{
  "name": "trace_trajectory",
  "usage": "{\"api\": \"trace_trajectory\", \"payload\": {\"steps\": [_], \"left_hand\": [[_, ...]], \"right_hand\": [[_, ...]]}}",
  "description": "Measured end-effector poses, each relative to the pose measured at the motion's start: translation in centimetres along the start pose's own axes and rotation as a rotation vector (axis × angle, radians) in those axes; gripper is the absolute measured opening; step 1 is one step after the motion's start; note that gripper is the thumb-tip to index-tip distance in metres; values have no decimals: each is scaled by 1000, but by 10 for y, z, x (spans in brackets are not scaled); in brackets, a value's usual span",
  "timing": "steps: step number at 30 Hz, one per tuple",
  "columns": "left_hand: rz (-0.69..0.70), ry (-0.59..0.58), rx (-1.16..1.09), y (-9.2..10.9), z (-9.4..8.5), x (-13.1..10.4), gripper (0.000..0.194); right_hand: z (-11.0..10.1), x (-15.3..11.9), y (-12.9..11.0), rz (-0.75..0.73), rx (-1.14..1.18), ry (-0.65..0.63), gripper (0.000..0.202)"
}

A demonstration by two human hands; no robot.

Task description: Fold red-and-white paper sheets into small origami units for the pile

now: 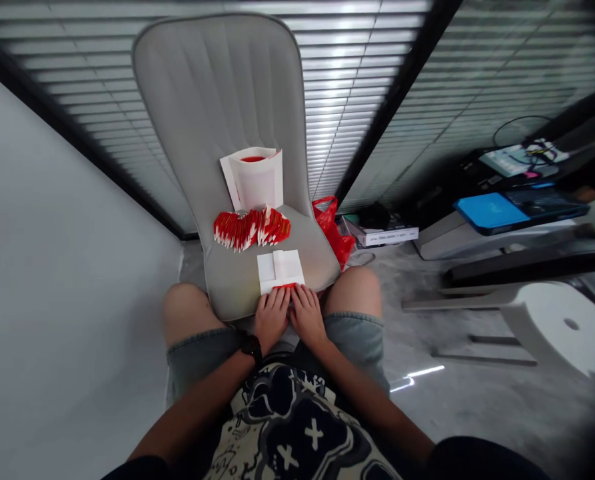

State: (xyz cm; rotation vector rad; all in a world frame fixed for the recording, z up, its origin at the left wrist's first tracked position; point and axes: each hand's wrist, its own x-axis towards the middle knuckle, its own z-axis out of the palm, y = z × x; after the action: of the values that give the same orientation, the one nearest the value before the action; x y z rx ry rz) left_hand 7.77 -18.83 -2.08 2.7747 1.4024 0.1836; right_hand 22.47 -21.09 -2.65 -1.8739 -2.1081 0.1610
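Observation:
A white folded paper piece [281, 269] with a red edge lies at the front of a grey chair seat [232, 280]. My left hand [272, 315] and my right hand [306, 313] rest side by side on its near edge, fingers pressed flat on the paper. Farther back on the seat lies a fan-shaped pile of several red and white folded pieces [251, 229]. Behind it a white paper bag [254, 179] with red inside leans against the chair back.
A red plastic bag [333, 230] hangs off the seat's right side. A white box [387, 235] lies on the floor beyond it. A white stool [560, 327] stands at the right. Slatted blinds fill the background.

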Motion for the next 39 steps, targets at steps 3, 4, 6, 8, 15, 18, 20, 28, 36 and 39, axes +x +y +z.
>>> {"api": "trace_trajectory", "payload": {"steps": [3,4,6,8,15,18,20,28,36,39], "left_hand": [[22,-3,18,-2,2,-8,59],[26,-7,18,-3,2,-11,60],[29,-10,7,-4,3,-14,63],[33,-3,-18,-4,4,-15,64],[17,-9,-45,-5,8,-16,65],[16,-18,-42,-5,5,-14,63],[4,-27,-53,-4,2,-11,61],[-21,6,-110,-4,2,-4,61],[3,49,-2,-9,24,-14,65],[68,90,0,-7,23,-15,63]], "right_hand": [[2,-5,-3,12,-26,-31,59],[2,-6,-4,14,-30,-40,60],[2,-7,-5,20,-36,-52,63],[2,-8,-6,26,-40,-57,65],[7,-10,-11,35,-64,-48,61],[7,-9,-12,36,-62,-47,59],[6,-7,-12,37,-58,-46,58],[7,-8,-9,21,-112,-45,59],[22,-15,-3,-9,-170,10,67],[20,-15,-3,-16,-160,1,66]]}}
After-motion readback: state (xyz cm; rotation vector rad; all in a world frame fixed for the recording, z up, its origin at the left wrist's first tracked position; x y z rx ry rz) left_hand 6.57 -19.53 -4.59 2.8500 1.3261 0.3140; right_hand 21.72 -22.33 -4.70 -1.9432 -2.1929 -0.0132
